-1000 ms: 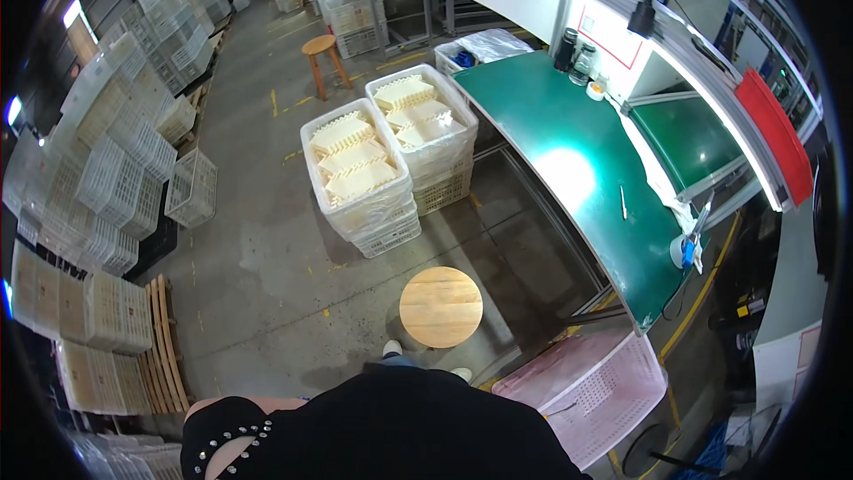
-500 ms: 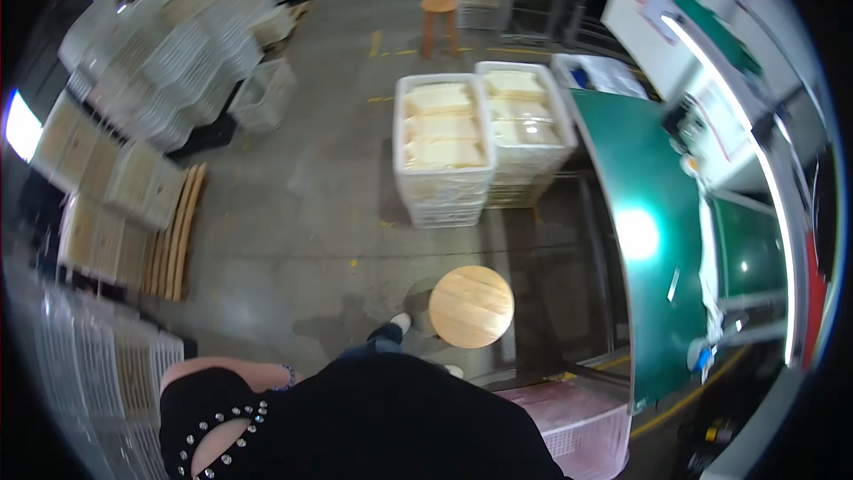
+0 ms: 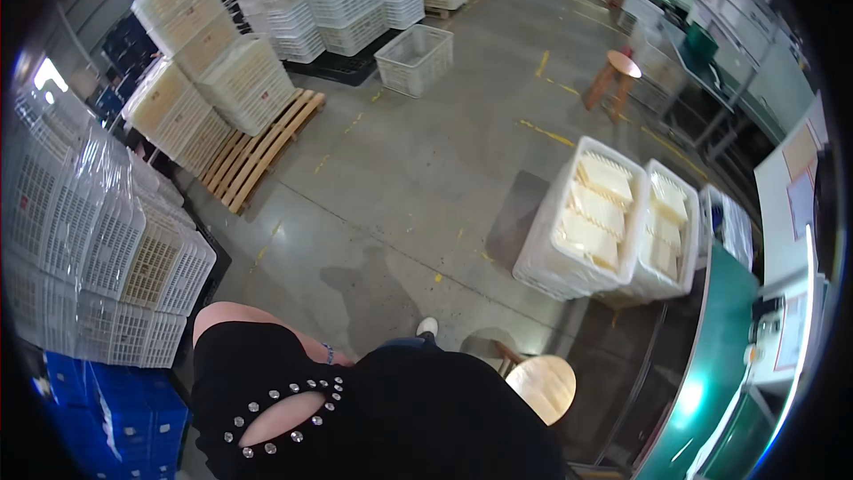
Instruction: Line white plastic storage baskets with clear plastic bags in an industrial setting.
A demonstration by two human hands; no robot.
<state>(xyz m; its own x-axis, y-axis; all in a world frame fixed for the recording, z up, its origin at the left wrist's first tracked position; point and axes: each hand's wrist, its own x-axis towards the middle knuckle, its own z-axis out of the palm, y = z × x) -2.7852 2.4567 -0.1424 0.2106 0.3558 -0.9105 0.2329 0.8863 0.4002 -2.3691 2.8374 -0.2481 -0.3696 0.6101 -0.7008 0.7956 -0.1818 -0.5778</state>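
My left forearm (image 3: 298, 331) bends across the front of my body, with a beaded bracelet (image 3: 329, 354) at the wrist. Only a sliver of my left hand (image 3: 343, 360) shows past the bracelet. The black top hides its fingers, so I cannot see whether it holds anything. My right hand is out of sight. Closest to my body on the right stands a round wooden stool (image 3: 544, 389), partly covered by my torso. Beyond it are two white crates (image 3: 542, 267) (image 3: 680, 283) full of pale yellowish pieces.
A green-topped workbench (image 3: 711, 364) runs along the right. On the left stand wrapped white crates (image 3: 107, 249), blue crates (image 3: 133, 413) and a wooden pallet (image 3: 271, 156) bearing stacked crates. An open white crate (image 3: 416, 62) and another stool (image 3: 622, 64) are farther off on the grey floor (image 3: 391, 187).
The view has swung to the left. The stool, filled crates and bench sit farther right, and the blue crates have come into sight. The pink basket has left the picture.
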